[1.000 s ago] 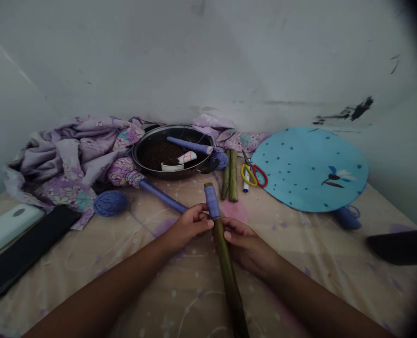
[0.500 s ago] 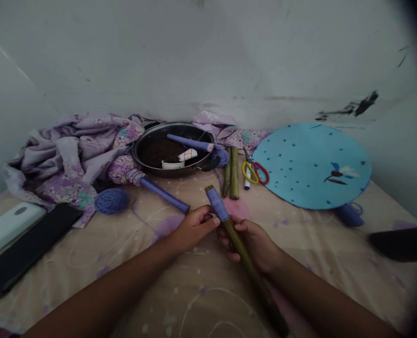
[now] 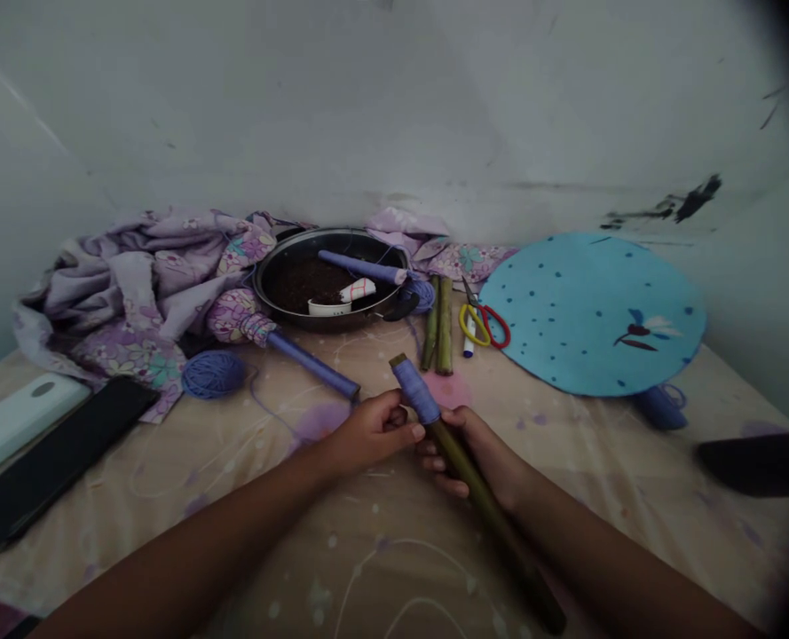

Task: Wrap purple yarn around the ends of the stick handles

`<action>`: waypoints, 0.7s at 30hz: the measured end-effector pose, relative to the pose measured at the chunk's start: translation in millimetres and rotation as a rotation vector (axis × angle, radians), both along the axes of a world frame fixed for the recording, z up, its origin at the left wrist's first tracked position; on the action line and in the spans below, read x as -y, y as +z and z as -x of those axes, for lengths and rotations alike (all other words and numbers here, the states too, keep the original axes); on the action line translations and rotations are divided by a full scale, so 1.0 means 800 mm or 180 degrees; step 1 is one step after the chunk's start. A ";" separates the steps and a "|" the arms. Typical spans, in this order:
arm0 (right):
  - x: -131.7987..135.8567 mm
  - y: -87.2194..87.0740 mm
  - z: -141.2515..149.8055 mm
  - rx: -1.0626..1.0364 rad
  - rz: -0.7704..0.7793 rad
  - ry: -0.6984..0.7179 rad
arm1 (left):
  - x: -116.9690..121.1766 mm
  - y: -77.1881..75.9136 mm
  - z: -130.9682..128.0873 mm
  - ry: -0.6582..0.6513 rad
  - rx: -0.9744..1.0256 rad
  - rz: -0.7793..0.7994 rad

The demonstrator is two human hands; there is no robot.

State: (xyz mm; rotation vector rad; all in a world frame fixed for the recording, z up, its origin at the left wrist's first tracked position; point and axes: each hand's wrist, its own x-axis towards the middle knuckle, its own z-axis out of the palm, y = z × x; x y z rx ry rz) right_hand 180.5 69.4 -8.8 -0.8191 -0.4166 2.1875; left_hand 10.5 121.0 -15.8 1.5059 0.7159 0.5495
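A green bamboo stick point(image 3: 480, 497) lies slanted across my hands, its upper end wrapped in purple thread point(image 3: 415, 392). My right hand point(image 3: 467, 453) is shut around the bare bamboo just below the wrapping. My left hand point(image 3: 373, 433) is curled beside it, with the thumb tip at the stick near the wrapping. Whether those fingers pinch a thin thread is too fine to tell. Just beyond my left knuckles ends a purple-wrapped rod point(image 3: 314, 366) with a floral cloth bundle point(image 3: 234, 317) at its far end.
A dark pan point(image 3: 264, 297) holds soil and a purple rod. Nearby are a purple yarn ball point(image 3: 213, 374), bamboo pieces point(image 3: 437, 328), scissors point(image 3: 480, 324), a blue round cloth point(image 3: 587, 311), a crumpled floral cloth point(image 3: 141, 275), and a black phone point(image 3: 54, 461) on a patterned sheet point(image 3: 168, 524).
The stick has tilted, its lower end swinging to the right while its wrapped top leans left. My right hand has moved slightly right, and the view has shifted a little.
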 end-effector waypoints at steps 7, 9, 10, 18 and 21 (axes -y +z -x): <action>0.002 -0.005 0.005 0.0058 -0.0078 -0.0120 | 0.002 0.001 -0.004 0.0009 0.0036 0.0043; 0.004 -0.007 0.007 0.0166 -0.0136 -0.0181 | 0.002 0.004 -0.003 0.0013 0.0053 0.0070; 0.005 -0.008 0.009 0.0241 -0.0193 -0.0238 | 0.002 0.005 -0.003 0.0008 0.0092 0.0073; 0.011 -0.008 0.015 0.0512 -0.0477 -0.0468 | 0.001 0.000 -0.003 -0.0063 0.0172 0.0140; 0.009 -0.007 0.015 0.0572 -0.0521 -0.0470 | 0.002 -0.003 -0.003 -0.0048 0.0166 0.0251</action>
